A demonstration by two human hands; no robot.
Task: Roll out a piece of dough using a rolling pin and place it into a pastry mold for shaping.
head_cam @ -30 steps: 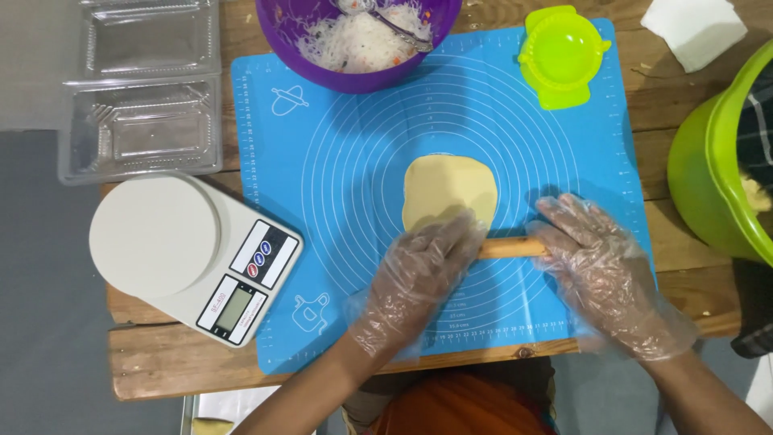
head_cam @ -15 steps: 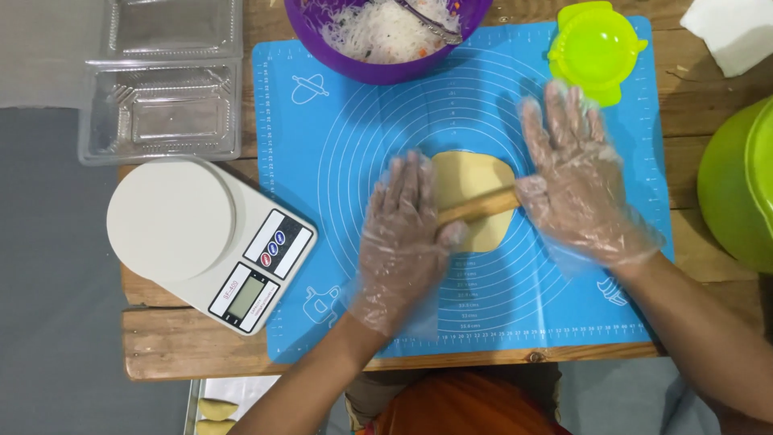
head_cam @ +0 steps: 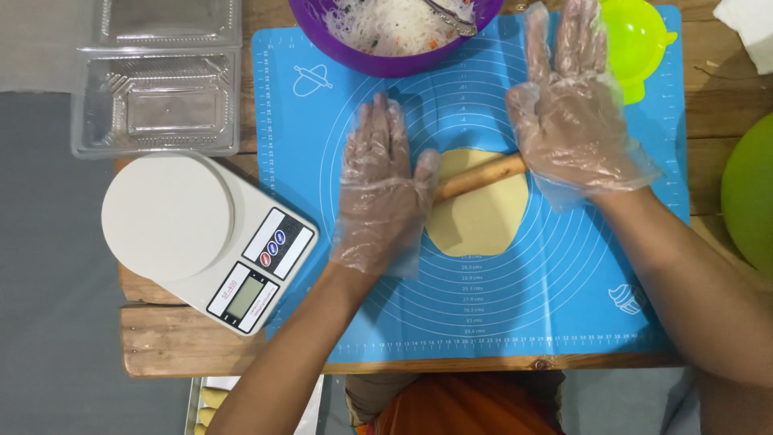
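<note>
Both hands are wearing loose clear plastic gloves and are pressing flat on a wooden rolling pin [head_cam: 481, 176] that is lying across the upper part of a pale yellow dough round [head_cam: 478, 211]. The dough is sitting near the middle of a blue silicone baking mat [head_cam: 564, 274], inside its printed rings. The left hand [head_cam: 382, 189] is resting palm down over the pin's left end, just left of the dough, with its fingers [head_cam: 378, 129] stretched out straight and lying close together, not curled around anything. The right hand [head_cam: 576, 101] is covering the pin's right end, just above and right of the dough, with its fingers [head_cam: 564, 36] also extended flat and slightly spread, pointing away from the person. The pin is tilting a little, its right end lying farther up the mat than its left.

At the mat's far edge a purple bowl [head_cam: 386, 60] is holding white noodle-like filling with a metal utensil in it. A lime-green dumpling press [head_cam: 640, 40] is lying at the mat's far right corner, partly behind the right hand. Just left of the mat a white kitchen scale [head_cam: 205, 242] is sitting on the wooden tabletop [head_cam: 185, 342], and a clear plastic container [head_cam: 157, 93] is lying beyond the scale. A green bowl [head_cam: 753, 201] is showing to the right of the mat.
</note>
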